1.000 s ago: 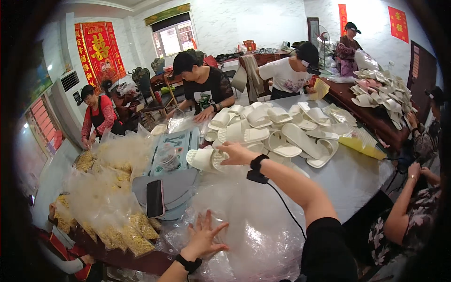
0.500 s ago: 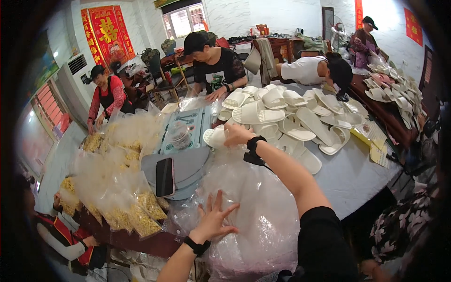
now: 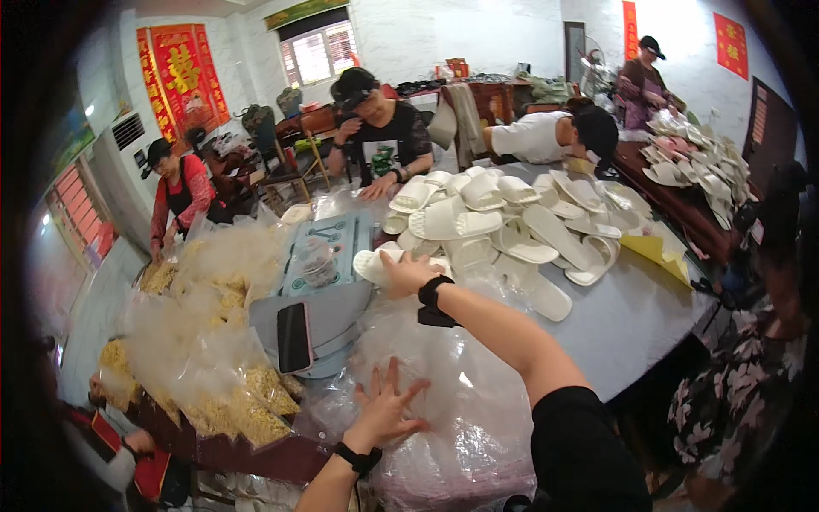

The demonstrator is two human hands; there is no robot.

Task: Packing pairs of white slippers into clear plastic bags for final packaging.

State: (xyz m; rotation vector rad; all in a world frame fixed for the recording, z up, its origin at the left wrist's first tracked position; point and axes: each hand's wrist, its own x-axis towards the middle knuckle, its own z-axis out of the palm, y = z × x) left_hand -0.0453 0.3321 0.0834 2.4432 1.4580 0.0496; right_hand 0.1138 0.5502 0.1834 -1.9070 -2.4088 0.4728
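Note:
My left hand (image 3: 391, 411) lies with its fingers spread on a stack of clear plastic bags (image 3: 478, 384) at the table's near edge. Further ahead, my right hand (image 3: 409, 275) is closed on a cream-white slipper (image 3: 367, 266) at the left end of the slipper pile. The fingers curl over the slipper, and the hand covers part of it. Behind and to the right of that hand rises a heap of similar slippers (image 3: 452, 219), with open toes and broad straps.
At left lie clear bags of yellow bits (image 3: 264, 392). Beside them are a phone (image 3: 295, 336) on a grey board, a blue-grey panel (image 3: 341, 235) and a plastic tub (image 3: 316, 264). A yellow sheet (image 3: 657, 256) lies right of the pile. Several people work around the tables.
My right hand has shifted slightly left and closer with the slipper. My left hand stays spread on the bags. The person across has raised a hand toward their head.

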